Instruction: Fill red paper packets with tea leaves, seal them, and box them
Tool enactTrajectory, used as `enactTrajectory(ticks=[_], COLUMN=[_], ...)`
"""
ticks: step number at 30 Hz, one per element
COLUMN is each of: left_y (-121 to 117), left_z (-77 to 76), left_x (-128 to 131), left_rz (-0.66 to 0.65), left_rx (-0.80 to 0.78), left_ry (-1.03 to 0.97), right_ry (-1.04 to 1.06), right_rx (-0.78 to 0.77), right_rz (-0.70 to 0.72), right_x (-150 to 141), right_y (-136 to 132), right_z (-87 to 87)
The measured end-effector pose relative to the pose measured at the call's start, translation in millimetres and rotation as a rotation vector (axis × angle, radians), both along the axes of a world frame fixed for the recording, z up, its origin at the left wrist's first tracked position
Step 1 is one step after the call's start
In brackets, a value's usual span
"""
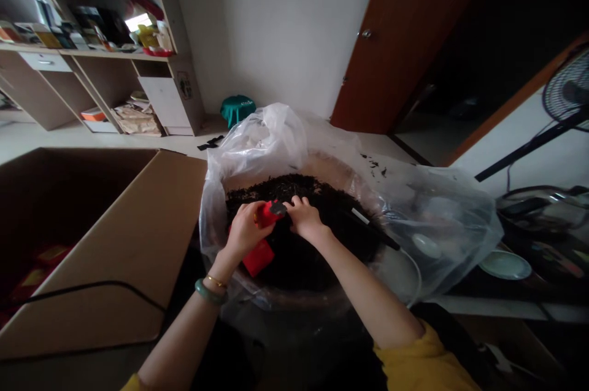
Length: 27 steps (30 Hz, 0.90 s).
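Bag: clear plastic film, crinkled, glossy. Dark fill: matt, rough, shredded. Box: brown cardboard, matt, smooth. Door: brown, wood-look, smooth, low sheen. Knob: shiny, metallic. Wall: matt, smooth. Sleeve: yellow cloth, matt. Bangle: green, polished.

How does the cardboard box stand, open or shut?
Open: the top of the cardboard box is uncovered, and red items show inside.
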<state>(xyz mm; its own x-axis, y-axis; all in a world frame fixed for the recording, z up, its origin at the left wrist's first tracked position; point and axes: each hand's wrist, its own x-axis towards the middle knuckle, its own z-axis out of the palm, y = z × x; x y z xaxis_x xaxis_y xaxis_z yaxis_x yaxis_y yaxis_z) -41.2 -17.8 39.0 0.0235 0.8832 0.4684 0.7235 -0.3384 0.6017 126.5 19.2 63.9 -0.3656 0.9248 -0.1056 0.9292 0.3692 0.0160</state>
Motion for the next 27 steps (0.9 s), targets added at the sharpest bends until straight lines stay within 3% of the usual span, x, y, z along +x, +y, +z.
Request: enactTrajectory(ticks=[4, 8, 14, 19, 27], left_y=[8.9, 13.3, 20.2, 24.3, 25.9], left_z=[0.8, -2.3, -4.1, -1.8, -6.2], left_x=[2.0, 5.3, 12.9, 20.8, 20.4], left_rz=[0.008, 0.011, 0.020, 0.010, 0.012], left_rx=[-0.011, -0.029, -0.054, -0.057, -0.050], left_ry=[0.024, 0.049, 0.072, 0.084, 0.062], right_ry=[0.027, 0.280, 0.627, 0.486, 0.487], right_rx=[-0.020, -0.029, -0.002, -0.046, -0.019], right_rz=[0.001, -0.012, 0.126, 0.278, 0.256], right_x=[5.6, 24.4, 51.5, 41.4, 28.0], right_y=[4.4, 17.4, 31.6, 24.3, 22.5], right_z=[-1.1, 6.5, 42.9, 68.2, 68.2])
